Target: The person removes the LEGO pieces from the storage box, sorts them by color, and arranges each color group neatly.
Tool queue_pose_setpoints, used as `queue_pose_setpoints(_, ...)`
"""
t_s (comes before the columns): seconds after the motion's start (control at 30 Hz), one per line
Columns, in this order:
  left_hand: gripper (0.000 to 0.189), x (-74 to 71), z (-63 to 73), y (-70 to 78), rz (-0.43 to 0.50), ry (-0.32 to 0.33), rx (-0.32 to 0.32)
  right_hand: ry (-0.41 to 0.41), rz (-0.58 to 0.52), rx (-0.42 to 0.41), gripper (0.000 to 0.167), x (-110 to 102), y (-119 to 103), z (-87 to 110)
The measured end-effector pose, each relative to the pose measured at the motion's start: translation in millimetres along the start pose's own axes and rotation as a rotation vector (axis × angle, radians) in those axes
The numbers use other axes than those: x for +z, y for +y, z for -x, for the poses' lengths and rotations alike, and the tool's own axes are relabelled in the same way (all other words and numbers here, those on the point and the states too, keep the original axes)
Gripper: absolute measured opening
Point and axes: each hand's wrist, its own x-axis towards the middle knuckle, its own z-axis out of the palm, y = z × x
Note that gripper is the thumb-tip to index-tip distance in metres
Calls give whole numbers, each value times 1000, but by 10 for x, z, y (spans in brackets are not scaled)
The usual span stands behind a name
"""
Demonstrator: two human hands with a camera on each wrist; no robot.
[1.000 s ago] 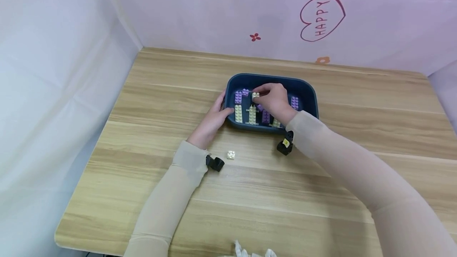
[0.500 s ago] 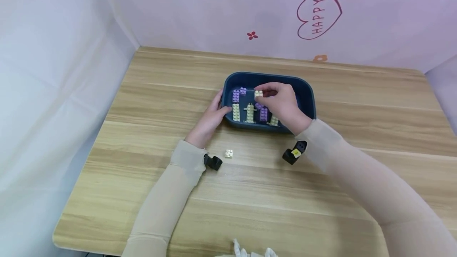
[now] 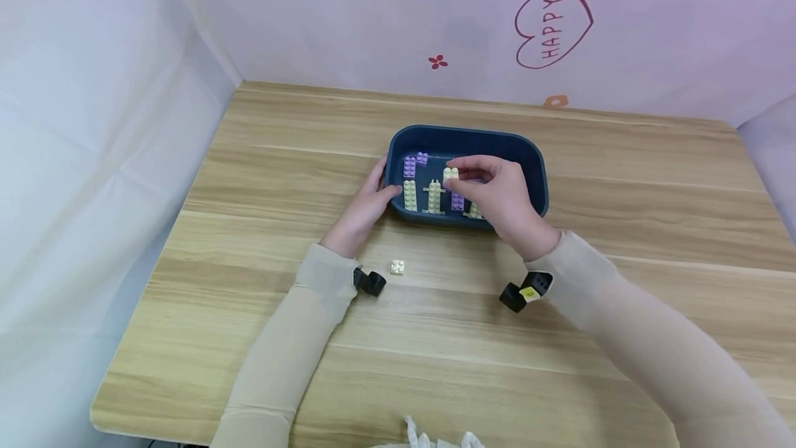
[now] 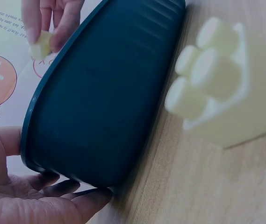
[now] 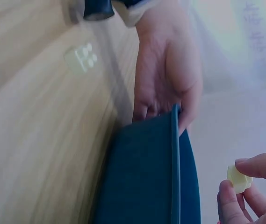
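My right hand [image 3: 506, 199] pinches a pale yellow toy building brick [image 3: 450, 173] between thumb and fingertips, over the dark blue bin [image 3: 535, 178]. In the right wrist view the pinched brick [image 5: 238, 178] shows above the rim. My left hand [image 3: 367, 209] grips the bin's left end, its thumb over the rim and its fingers against the outer wall, as the left wrist view shows too. Purple bricks [image 3: 410, 166] and pale yellow pieces [image 3: 410, 196] lie in the bin; my right hand covers part of them.
A second small pale yellow brick [image 3: 397, 267] stands on the wooden table [image 3: 298, 157], studs up, in front of the bin and close to the left wrist's black camera [image 3: 371, 283]. Behind the table's far edge hangs a printed white cloth [image 3: 348, 26].
With the yellow brick in its fingers, my right hand has drawn a little to the right and towards me, its wrist shifting most. My left hand keeps its grip on the bin.
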Motion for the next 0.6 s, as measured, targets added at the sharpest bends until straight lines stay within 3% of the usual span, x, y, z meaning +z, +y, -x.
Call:
queue_pose_setpoints(0.27,69,-1,9,0,0,-3,4,-17,-25,-38,32,16,20,206)
queue_pose_setpoints(0.6,69,5,-10,-14,6,-1,1,-57,-59,-2,36,4,102,393)
